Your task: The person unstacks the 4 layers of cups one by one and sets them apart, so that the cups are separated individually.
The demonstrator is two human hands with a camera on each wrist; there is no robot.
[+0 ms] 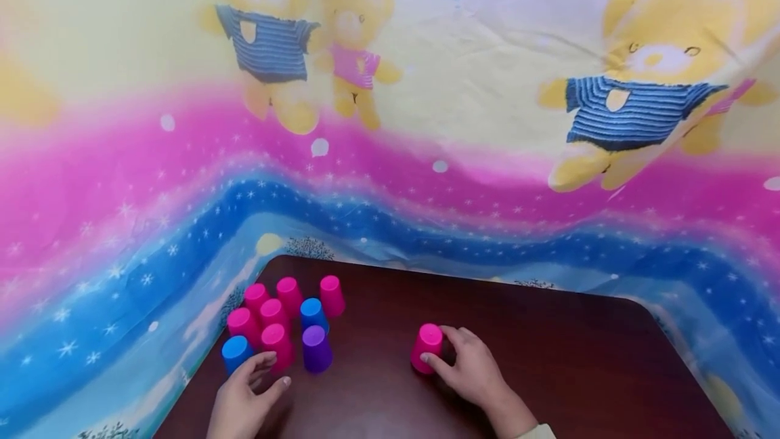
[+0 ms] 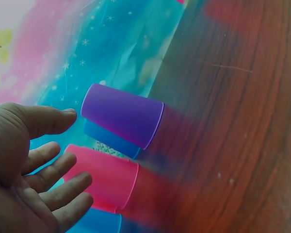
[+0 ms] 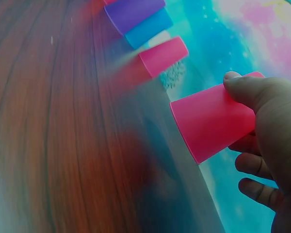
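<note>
My right hand (image 1: 478, 368) holds an upside-down pink cup (image 1: 430, 344) by its side, thumb in front and fingers behind, right of the table's middle. In the right wrist view the thumb lies along that pink cup (image 3: 211, 119). My left hand (image 1: 244, 398) is half spread and holds nothing, just in front of the left-hand cups. Nearest to it are a blue cup (image 1: 235, 352), a pink cup (image 1: 277, 343) and a purple cup (image 1: 316, 349). The left wrist view shows its fingers (image 2: 58, 126) loosely bent, with the purple cup (image 2: 123, 114) beyond the thumb.
Several more upside-down pink cups (image 1: 256, 295) stand grouped at the table's left, with a second blue cup (image 1: 313, 314) behind the purple one. Another pink cup (image 1: 331, 293) stands apart at the back. A patterned cloth (image 1: 426, 222) hangs round the dark wooden table (image 1: 567, 344).
</note>
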